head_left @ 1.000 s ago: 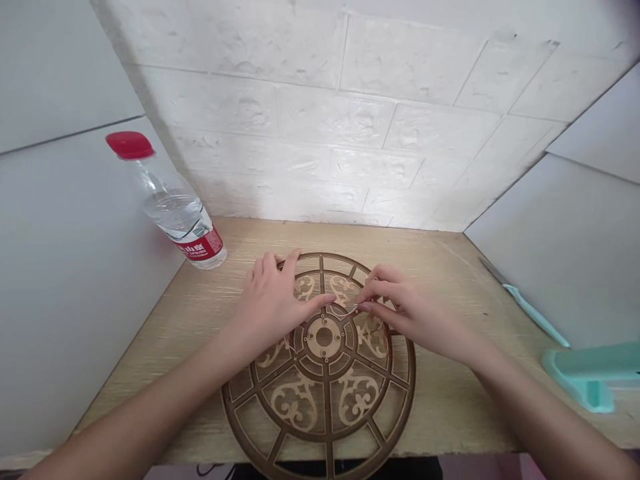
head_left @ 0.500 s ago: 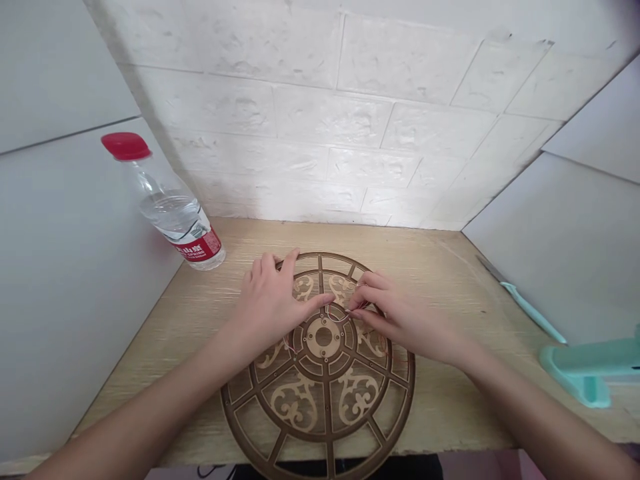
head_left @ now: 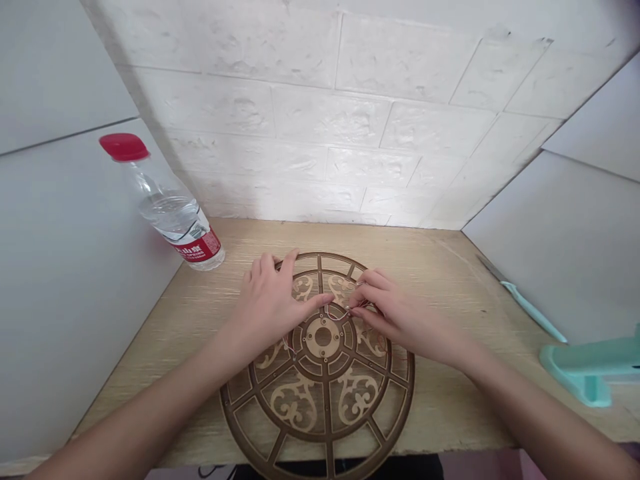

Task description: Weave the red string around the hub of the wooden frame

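Right hand [head_left: 400,317] pinches fine wire [head_left: 361,303] between its fingertips, above the wooden filigree disc [head_left: 320,400]; left hand [head_left: 267,307] rests open on the disc, unclenched; disc lies flat on the wooden tabletop [head_left: 450,413]; red-capped water bottle [head_left: 167,213] leans tilted at far left; teal-handled knife [head_left: 530,310] lies at right.

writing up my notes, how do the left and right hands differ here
The left hand is spread flat on the fretwork wooden disc, the right hand bunched. The right hand seems to pinch a thin wire, the left hand holds nothing visible. Both are bare, palm-down over the disc.
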The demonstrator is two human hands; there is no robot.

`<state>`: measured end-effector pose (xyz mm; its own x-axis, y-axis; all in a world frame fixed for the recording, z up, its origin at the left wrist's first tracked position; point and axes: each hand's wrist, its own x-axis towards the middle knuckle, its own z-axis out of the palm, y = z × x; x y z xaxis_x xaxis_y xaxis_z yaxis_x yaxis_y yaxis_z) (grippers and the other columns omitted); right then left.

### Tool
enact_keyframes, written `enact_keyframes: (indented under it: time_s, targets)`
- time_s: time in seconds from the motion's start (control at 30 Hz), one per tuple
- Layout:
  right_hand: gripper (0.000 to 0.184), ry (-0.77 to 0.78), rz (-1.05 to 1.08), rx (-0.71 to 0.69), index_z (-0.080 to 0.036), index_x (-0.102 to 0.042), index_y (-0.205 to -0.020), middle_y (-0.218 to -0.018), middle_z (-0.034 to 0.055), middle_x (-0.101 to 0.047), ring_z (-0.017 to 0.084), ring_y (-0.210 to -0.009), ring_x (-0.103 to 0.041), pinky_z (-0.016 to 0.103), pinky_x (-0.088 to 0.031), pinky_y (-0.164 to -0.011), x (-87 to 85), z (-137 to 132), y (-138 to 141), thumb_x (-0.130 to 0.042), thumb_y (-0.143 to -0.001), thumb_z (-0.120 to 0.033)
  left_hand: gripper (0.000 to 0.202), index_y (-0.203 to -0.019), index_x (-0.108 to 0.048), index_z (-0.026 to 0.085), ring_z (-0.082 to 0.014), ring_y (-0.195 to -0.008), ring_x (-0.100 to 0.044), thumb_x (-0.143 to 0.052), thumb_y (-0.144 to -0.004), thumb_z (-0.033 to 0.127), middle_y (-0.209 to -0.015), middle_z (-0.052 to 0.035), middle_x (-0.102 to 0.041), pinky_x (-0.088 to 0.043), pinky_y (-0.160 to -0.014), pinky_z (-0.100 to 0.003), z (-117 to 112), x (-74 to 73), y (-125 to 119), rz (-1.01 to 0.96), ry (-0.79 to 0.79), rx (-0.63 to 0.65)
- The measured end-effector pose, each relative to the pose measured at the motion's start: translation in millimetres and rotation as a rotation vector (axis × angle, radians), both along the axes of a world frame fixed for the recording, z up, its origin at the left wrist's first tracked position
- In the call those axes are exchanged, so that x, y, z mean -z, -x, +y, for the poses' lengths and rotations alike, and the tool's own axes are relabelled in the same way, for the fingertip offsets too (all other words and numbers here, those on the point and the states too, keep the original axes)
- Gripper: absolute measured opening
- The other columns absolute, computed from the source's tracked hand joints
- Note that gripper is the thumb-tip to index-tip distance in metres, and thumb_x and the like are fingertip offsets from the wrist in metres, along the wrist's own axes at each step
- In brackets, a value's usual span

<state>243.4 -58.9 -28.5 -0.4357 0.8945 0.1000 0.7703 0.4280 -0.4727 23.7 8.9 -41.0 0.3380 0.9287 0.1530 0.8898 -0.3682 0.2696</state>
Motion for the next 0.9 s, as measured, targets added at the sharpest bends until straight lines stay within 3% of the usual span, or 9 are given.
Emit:
enact_keyframes:
  time_s: [0.4, 0.7, 0.9]
  targets:
    - [0.017, 0.005, 0.008, -0.010, -0.022, -0.056, -0.093, -0.102, 0.0048, -0.052, 0.019, -0.095, -0.052, 0.036, -0.050, -0.075, 0.4, -0.2, 0.7, -0.041, -0.097, -0.029, 0.100, -0.145, -0.033, 0.018, -0.0360, -0.110, -0.046, -0.040, -0.069, 0.084, -0.111, -0.0148, -0.044, -0.039, -0.091, -0.046, 0.1, -1.6, -0.1, 0.000, -0.001, 0.007]
    - [0.011, -0.093, -0.151, -0.033, -0.019, -0.056, -0.088, -0.095, 0.0058, -0.055, 0.021, -0.092, -0.050, 0.039, -0.050, -0.075, -3.9, -3.2, 3.8, -0.048, -0.093, -0.024, 0.102, -0.145, -0.032, 0.019, -0.0376, -0.113, -0.045, -0.042, -0.066, 0.084, -0.113, -0.0159, -0.044, -0.040, -0.091, -0.049, -2.9, -4.8, -2.1, 0.004, 0.034, -0.040]
    - [0.016, -0.151, -0.060, 0.074, -0.021, -0.058, -0.098, -0.114, 0.0083, -0.052, 0.024, -0.110, -0.046, 0.039, -0.049, -0.084, 0.3, -3.0, 3.6, -0.046, -0.095, -0.031, 0.108, -0.146, -0.027, 0.022, -0.0394, -0.117, -0.044, -0.042, -0.062, 0.087, -0.118, -0.0178, -0.041, -0.042, -0.090, -0.048, 3.1, -7.4, 2.0, -0.052, 0.056, -0.143]
